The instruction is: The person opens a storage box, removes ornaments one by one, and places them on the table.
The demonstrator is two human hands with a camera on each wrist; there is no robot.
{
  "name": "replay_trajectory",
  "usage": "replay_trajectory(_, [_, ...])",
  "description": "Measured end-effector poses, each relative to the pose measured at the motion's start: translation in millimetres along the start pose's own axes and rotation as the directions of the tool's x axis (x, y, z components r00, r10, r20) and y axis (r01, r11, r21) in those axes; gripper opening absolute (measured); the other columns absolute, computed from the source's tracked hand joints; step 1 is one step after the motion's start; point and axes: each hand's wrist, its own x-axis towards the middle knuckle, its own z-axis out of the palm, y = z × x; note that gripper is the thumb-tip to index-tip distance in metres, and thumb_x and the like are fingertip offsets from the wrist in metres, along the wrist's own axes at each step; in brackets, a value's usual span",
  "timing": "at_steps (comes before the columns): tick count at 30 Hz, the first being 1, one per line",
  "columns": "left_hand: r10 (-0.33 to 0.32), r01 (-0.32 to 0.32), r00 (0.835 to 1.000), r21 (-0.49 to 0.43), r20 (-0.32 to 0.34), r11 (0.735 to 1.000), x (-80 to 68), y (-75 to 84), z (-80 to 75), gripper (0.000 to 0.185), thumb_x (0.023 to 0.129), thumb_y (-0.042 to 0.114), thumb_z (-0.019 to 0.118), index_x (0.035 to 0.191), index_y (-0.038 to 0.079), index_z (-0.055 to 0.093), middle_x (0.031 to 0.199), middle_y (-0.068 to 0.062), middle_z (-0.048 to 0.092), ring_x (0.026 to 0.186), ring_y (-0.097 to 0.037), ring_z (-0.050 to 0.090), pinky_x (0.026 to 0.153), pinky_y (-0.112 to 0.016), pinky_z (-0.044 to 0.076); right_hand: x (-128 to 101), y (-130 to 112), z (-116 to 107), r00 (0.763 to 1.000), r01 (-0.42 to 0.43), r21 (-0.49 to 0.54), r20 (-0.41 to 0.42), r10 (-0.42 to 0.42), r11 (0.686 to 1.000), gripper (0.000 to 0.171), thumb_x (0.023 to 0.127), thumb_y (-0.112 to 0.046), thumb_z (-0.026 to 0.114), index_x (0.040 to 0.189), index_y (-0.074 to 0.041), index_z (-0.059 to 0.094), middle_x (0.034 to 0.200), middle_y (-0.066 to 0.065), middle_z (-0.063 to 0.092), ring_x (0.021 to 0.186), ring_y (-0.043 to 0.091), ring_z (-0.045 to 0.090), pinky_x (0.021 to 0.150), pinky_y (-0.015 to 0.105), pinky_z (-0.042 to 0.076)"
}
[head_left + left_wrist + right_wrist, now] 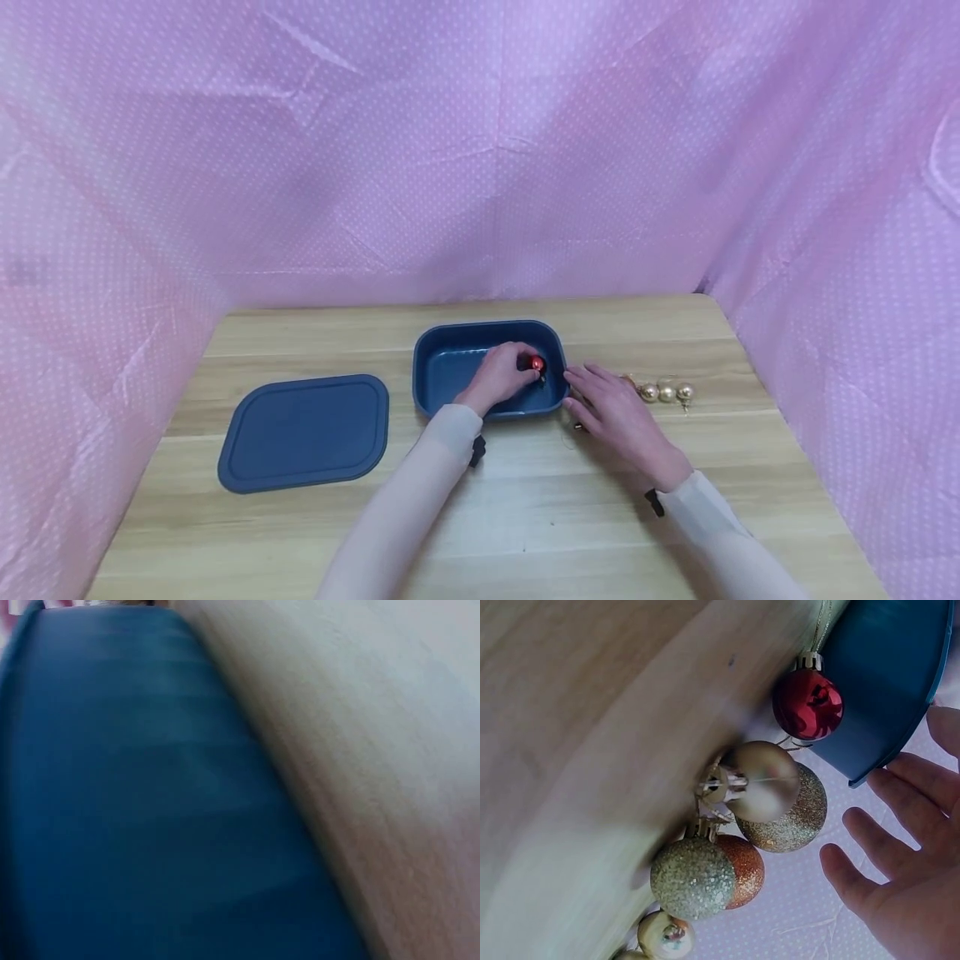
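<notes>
Left hand (pixel 501 377) apparently pinching red bauble (pixel 537 363) inside box (pixel 450 333), right hand (pixel 611 410) flat beside rim.

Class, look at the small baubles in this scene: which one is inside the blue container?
The red bauble, pinched by the left hand inside the blue container. The gold baubles lie outside on the table.

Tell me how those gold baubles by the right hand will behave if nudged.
The gold baubles are round and lie loose on the bare table, so they would likely roll. They look hollow, thin-shelled and glossy, so probably light, a bit slippery and breakable. Their caps and thread loops may check the roll.
</notes>
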Motion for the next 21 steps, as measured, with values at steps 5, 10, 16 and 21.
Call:
replay_trajectory(5, [0.037, -0.041, 0.993, -0.033, -0.110, 0.999, -16.7, 4.1, -6.5, 0.036, 0.096, 0.023, 0.077, 0.130, 0.012, 0.072, 0.132, -0.009, 0.067, 0.126, -0.030, 0.059, 0.111, -0.047, 0.044, -1.8, -1.1, 0.2, 1.000, -0.023, 0.008, -0.002, 0.023, 1.000, 0.047, 0.101, -0.028, 0.069, 0.139, -0.001, 0.065, 0.143, 0.016, 0.062, 0.138, 0.042, 0.051, 0.104, 0.066, 0.043])
replay_trajectory(10, [0.090, -0.108, 0.978, -0.086, -0.190, 0.990, -38.3, 7.9, -10.6, 0.039, 0.095, 0.024, 0.078, 0.132, 0.013, 0.071, 0.132, -0.007, 0.068, 0.124, -0.026, 0.062, 0.107, -0.044, 0.048, -0.4, -0.1, -0.6, 1.000, -0.028, 0.022, 0.003, 0.028, 0.999, 0.047, 0.102, -0.029, 0.068, 0.139, -0.001, 0.064, 0.144, 0.018, 0.061, 0.138, 0.043, 0.050, 0.106, 0.066, 0.042])
replay_trajectory(16, [0.138, -0.179, 0.963, -0.163, -0.232, 0.970, -65.4, 9.4, -14.4, 0.043, 0.096, 0.025, 0.076, 0.136, 0.011, 0.069, 0.137, -0.007, 0.066, 0.129, -0.025, 0.060, 0.109, -0.045, 0.047, 0.2, 0.2, 0.8, 1.000, -0.015, 0.037, -0.020, 0.015, 0.999, 0.045, 0.100, -0.025, 0.069, 0.137, 0.000, 0.065, 0.142, 0.019, 0.062, 0.137, 0.044, 0.052, 0.105, 0.067, 0.042])
replay_trajectory(21, [0.165, -0.212, 0.954, -0.173, -0.252, 0.962, -84.9, 8.8, -10.7, 0.043, 0.097, 0.027, 0.076, 0.137, 0.011, 0.069, 0.134, -0.006, 0.068, 0.127, -0.023, 0.062, 0.108, -0.045, 0.049, -1.1, -0.1, -0.1, 0.999, -0.041, 0.089, -0.022, 0.043, 0.995, 0.043, 0.102, -0.022, 0.067, 0.139, 0.000, 0.064, 0.141, 0.019, 0.063, 0.137, 0.045, 0.051, 0.107, 0.068, 0.040])
